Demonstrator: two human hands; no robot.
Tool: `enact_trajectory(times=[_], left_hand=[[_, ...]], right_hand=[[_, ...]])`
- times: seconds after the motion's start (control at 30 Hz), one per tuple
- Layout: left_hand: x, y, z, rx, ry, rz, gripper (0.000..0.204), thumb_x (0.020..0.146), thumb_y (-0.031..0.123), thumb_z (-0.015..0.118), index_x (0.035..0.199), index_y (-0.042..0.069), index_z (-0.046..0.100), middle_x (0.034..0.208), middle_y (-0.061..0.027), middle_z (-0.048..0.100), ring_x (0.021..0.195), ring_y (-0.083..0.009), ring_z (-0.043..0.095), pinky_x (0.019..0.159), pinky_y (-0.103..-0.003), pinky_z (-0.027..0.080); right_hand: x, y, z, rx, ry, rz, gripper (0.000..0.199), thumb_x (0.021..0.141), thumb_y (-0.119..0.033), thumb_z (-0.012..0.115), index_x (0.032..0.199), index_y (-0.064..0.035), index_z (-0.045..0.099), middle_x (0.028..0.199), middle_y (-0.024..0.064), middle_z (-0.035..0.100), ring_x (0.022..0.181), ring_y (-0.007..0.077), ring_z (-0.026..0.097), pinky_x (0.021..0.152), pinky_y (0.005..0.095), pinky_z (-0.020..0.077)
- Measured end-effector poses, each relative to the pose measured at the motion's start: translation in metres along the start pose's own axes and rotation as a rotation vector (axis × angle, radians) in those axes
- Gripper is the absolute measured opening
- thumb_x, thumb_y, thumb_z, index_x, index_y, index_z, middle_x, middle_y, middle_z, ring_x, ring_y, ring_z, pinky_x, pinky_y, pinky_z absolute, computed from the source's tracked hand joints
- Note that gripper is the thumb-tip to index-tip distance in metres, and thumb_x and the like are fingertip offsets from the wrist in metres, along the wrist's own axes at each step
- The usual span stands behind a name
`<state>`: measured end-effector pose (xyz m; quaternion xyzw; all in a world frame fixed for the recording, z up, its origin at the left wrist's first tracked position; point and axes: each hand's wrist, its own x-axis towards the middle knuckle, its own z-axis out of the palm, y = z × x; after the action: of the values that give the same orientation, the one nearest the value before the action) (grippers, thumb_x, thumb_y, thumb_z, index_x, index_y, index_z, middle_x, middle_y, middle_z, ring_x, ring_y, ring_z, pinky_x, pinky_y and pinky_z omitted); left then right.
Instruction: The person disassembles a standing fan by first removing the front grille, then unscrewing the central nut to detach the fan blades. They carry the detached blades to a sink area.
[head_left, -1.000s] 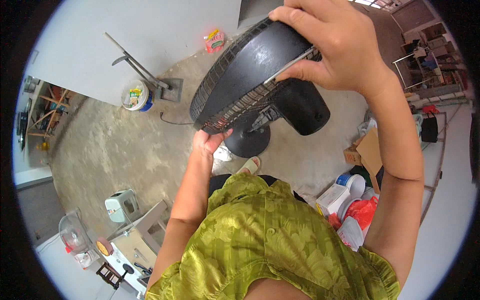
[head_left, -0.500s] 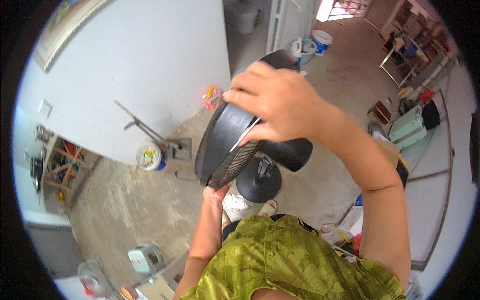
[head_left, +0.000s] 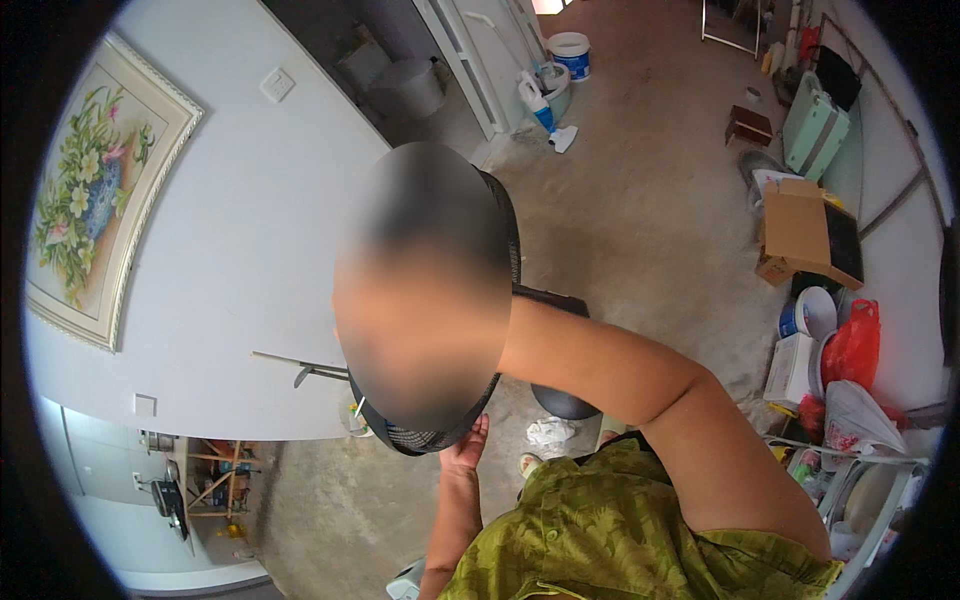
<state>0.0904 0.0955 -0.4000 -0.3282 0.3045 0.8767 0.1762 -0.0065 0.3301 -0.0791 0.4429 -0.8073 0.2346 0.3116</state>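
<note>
A black electric fan (head_left: 508, 225) with a mesh guard stands in front of me, its head tilted and its round base (head_left: 565, 402) on the floor. My left hand (head_left: 467, 448) grips the lower rim of the fan head from beneath, fingers against the guard. My right hand (head_left: 425, 315) reaches across the face of the fan head; a blur smears its fingers and hides most of that face. Next to the lower left of the blur, the tip of a thin white strip (head_left: 359, 407) shows by the rim.
Crumpled white material (head_left: 550, 430) lies near my feet. On the right are an open cardboard box (head_left: 800, 230), a red plastic bag (head_left: 852, 340) and a green case (head_left: 815, 130). A blue-and-white bucket (head_left: 570, 55) and a handheld vacuum (head_left: 545, 110) stand by the doorway.
My view has turned to the left and tilted. My right hand has moved from the upper rim, where it held a thin white strip, across the fan's face. My left hand stays at the lower rim.
</note>
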Motion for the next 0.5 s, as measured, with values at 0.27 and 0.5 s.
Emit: enact_trajectory(times=[0.27, 0.5], left_hand=[[0.003, -0.006, 0.016, -0.233, 0.030, 0.122, 0.029, 0.089, 0.022, 0.059, 0.108, 0.000, 0.060, 0.107, -0.0140, 0.065, 0.097, -0.0300, 0.060, 0.087, -0.042, 0.049], [-0.002, -0.012, 0.025, -0.133, 0.078, 0.260, 0.038, 0.088, 0.033, 0.060, 0.114, 0.005, 0.058, 0.114, -0.0094, 0.061, 0.101, -0.0272, 0.058, 0.092, -0.042, 0.046]], right_hand=[[-0.046, 0.144, -0.024, 0.490, 0.141, 0.590, 0.050, 0.074, -0.038, 0.077, 0.116, -0.0135, 0.066, 0.111, 0.0075, 0.064, 0.081, 0.0166, 0.059, 0.074, 0.0284, 0.0494], [-0.045, 0.201, -0.007, 0.523, -0.177, 0.503, 0.058, 0.079, -0.043, 0.072, 0.129, -0.0178, 0.059, 0.083, -0.0011, 0.058, 0.066, 0.0104, 0.040, 0.065, 0.0259, 0.0399]])
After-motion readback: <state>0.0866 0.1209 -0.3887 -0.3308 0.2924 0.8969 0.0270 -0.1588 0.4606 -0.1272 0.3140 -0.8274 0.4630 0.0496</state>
